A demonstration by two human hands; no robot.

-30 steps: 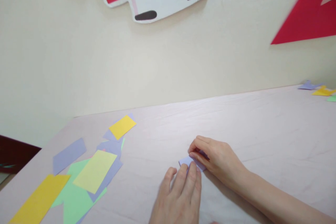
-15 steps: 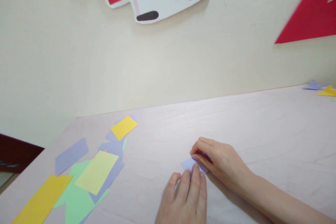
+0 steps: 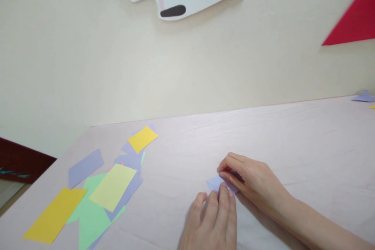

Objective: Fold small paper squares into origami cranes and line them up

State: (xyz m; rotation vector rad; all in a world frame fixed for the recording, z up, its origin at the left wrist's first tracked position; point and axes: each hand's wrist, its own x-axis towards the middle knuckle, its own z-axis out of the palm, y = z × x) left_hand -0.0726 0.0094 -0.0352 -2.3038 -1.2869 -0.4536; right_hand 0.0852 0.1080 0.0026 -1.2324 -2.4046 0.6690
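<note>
A small piece of lavender paper [image 3: 215,183] with crease lines lies on the pale cloth-covered table, mostly covered by my hands. My left hand [image 3: 212,215] rests with its fingers stretched out, the fingertips pressing on the paper's near edge. From the right, my right hand [image 3: 246,174] pinches the paper's far right part between thumb and curled forefinger. How the folds lie under the fingers is hidden.
Left on the table are overlapping yellow [image 3: 55,215], pale yellow [image 3: 113,187], green [image 3: 95,224] and lavender sheets [image 3: 86,168]. A folded lavender paper piece [image 3: 363,96] sits at the far right edge. Behind rises a wall [image 3: 187,70] with red and white cutouts.
The whole scene has shifted slightly right in view as the camera turned. Both hands keep nearly the same hold on the lavender paper.
</note>
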